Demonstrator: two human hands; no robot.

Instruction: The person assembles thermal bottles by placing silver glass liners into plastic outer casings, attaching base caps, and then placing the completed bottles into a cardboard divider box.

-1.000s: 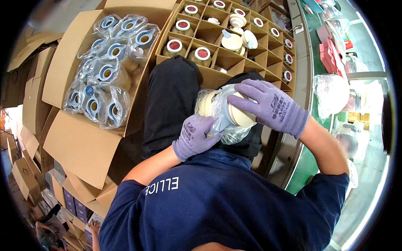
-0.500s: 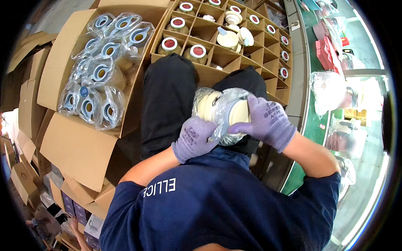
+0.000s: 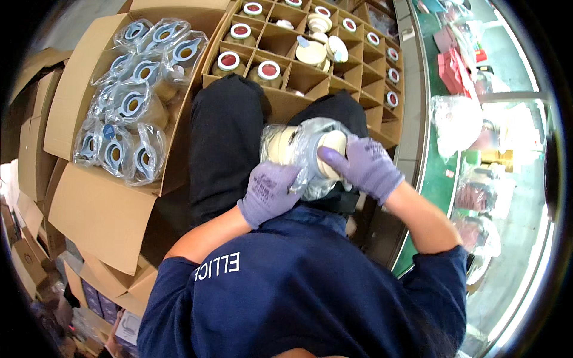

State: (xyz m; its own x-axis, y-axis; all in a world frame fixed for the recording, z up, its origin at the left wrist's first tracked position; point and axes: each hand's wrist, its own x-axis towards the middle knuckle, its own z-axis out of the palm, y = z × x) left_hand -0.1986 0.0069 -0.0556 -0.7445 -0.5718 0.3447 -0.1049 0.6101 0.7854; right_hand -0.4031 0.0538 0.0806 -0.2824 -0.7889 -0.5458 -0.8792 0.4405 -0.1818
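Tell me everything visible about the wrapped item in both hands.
The wrapped item shows cream, rounded, plastic-looking ends with a grey-blue collar between. Loose clear wrap covers much of it. It appears turned sideways, above dark trousers. The left hand grips its near left side; the right hand has its thumb on the right end.

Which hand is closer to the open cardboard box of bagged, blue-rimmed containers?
Left. The left hand grips the wrapped container, to the right of the box; the right hand touches the container's right end, farther away.
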